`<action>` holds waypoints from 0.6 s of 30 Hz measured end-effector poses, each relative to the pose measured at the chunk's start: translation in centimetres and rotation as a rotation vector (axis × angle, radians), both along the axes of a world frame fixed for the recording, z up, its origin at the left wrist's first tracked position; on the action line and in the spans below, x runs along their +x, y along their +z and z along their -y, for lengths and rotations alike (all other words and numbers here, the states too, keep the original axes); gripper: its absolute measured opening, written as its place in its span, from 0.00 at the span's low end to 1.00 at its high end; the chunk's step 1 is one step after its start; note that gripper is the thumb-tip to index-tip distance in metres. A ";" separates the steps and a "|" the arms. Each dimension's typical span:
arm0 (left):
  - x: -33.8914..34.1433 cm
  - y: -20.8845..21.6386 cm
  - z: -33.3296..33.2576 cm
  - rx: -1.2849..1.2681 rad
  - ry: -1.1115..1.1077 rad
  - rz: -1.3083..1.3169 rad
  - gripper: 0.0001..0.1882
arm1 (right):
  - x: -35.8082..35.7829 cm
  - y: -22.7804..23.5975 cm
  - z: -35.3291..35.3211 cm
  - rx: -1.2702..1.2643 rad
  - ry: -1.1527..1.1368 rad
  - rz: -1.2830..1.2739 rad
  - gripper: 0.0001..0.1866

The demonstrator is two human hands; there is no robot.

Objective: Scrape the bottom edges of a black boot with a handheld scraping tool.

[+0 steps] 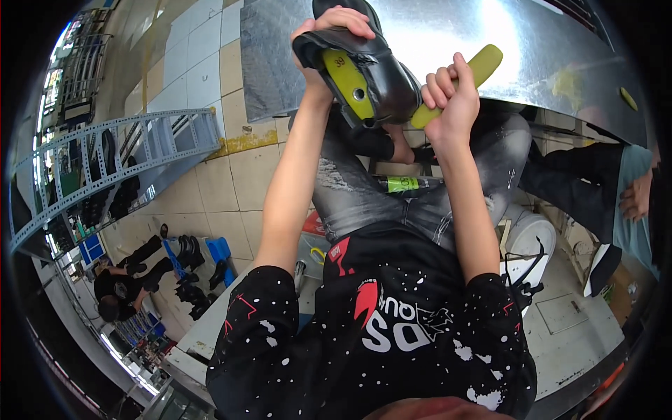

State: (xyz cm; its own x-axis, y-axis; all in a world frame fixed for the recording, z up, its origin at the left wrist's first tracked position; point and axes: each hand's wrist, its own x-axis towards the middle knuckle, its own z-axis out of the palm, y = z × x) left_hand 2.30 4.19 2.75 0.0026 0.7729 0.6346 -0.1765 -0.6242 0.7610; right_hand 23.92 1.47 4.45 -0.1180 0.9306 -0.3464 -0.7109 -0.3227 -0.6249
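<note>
My left hand (pixel 337 22) grips a black leather-like shoe (pixel 389 82) at the top of the view, raised over my lap near the table edge. A yellow-green shoe last (pixel 341 82) with a round hole shows through the shoe's opening. In my right hand (pixel 451 105) is a yellow-green bar (pixel 486 64) with rounded ends, the fingers wrapped round its middle. The bar's lower end comes close to the shoe's side; whether they touch I cannot tell.
A shiny metal table (pixel 413 28) lies ahead; a small yellow-green piece (pixel 628 99) rests at its right. A slotted metal rack (pixel 119 157) stands left. A white bucket (pixel 530 238) is at my right. Another person's hand (pixel 635 197) shows far right; a person (pixel 122 287) sits far left.
</note>
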 end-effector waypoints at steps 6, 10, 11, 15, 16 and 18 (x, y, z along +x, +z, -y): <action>2.5 0.1 0.8 0.047 -0.157 0.412 0.31 | 1.3 -1.1 0.6 0.029 0.083 -0.134 0.15; 2.0 -0.1 1.2 -0.157 0.059 0.132 0.30 | 2.4 -2.3 1.2 0.044 0.110 -0.121 0.16; 2.1 -0.7 0.7 -0.025 -0.060 0.306 0.30 | 2.5 -2.6 1.2 0.054 0.147 -0.102 0.17; 1.7 0.1 1.5 -0.027 0.095 0.090 0.28 | 3.1 -1.8 2.2 0.093 0.141 -0.235 0.19; 1.2 -0.1 1.2 0.060 0.076 0.094 0.27 | 2.4 -0.6 2.6 0.084 0.081 -0.192 0.21; 2.3 -1.2 0.9 0.179 -0.025 0.370 0.26 | 2.6 -1.3 2.6 0.174 0.106 -0.225 0.22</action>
